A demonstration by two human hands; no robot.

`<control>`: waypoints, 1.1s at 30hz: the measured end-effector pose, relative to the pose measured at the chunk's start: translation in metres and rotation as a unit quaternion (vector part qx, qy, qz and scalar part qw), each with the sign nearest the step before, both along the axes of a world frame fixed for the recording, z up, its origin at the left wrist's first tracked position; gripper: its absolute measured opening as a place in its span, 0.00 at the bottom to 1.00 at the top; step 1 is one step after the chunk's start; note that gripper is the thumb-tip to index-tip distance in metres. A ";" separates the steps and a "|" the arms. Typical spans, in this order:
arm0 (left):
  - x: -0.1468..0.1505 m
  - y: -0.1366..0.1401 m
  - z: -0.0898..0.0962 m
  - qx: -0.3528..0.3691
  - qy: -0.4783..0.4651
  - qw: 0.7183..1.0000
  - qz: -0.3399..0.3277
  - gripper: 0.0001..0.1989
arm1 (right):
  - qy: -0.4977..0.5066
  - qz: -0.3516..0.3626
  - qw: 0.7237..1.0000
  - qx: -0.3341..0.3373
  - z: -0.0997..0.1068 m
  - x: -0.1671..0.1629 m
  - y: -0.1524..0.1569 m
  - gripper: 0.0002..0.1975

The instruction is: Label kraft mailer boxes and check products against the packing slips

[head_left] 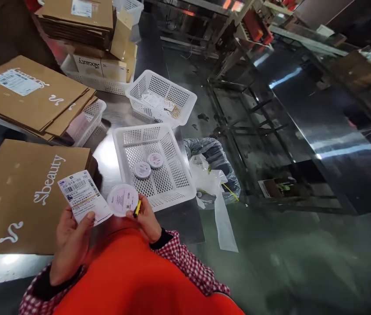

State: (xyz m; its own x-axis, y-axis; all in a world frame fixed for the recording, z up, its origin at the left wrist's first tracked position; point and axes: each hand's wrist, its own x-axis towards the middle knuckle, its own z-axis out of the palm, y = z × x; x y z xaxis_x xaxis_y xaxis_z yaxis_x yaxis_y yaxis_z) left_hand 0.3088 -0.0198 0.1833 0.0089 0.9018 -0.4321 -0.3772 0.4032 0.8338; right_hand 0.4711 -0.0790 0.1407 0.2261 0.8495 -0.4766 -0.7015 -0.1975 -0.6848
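My left hand [73, 236] pinches a printed shipping label [85, 197] with barcodes, its thumb on the lower edge. Beside the label, my right hand [146, 221] grips a round white jar [122, 200] whose labelled face is turned up. A yellow and black marker or cutter [137, 209] also sits between the right fingers; its exact kind is unclear. Just beyond the hands, a white perforated basket [175, 183] holds two smaller round jars, one [142, 169] nearer and the other [155, 160] behind it. A stack of printed brown cardboard mailers [17, 183] lies left of my left hand.
Another white basket [185, 103] holding papers stands behind. More cardboard mailers [30, 92] lie over a basket at left, and small cartons [113, 70] fill one farther back. A plastic-lined bin [227, 170] stands beyond the metal table's [185, 223] right edge.
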 end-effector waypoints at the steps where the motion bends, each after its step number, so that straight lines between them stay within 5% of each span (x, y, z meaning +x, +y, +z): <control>1: 0.000 0.002 0.005 -0.004 -0.008 1.000 0.003 0.21 | 0.003 0.003 1.000 0.003 -0.001 -0.005 -0.001 0.31; 12: 0.001 0.020 0.014 -0.048 -0.050 0.998 0.000 0.25 | -0.052 0.086 0.995 0.010 0.005 -0.023 -0.001 0.34; 16: 0.002 0.021 0.011 -0.033 -0.042 0.998 -0.030 0.22 | -0.079 0.156 0.982 0.068 0.013 -0.021 -0.002 0.38; 21: -0.001 0.026 0.009 -0.028 -0.031 0.998 -0.047 0.22 | -0.012 0.241 0.967 0.076 0.014 -0.017 -0.008 0.34; 29: -0.001 0.025 0.012 -0.031 -0.042 0.996 -0.069 0.23 | 0.006 0.256 0.965 0.060 0.012 -0.016 -0.013 0.29; 33: -0.002 0.023 0.013 -0.033 -0.044 0.996 -0.071 0.25 | -0.066 0.206 0.974 0.072 0.017 -0.012 -0.011 0.25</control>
State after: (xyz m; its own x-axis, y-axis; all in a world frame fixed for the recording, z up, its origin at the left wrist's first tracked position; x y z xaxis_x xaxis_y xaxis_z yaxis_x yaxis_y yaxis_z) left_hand 0.3067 0.0029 0.1962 0.1746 0.8581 -0.4828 -0.3836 0.5109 0.7693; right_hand 0.4593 -0.0897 0.1575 -0.0962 0.9367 -0.3366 -0.4870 -0.3392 -0.8049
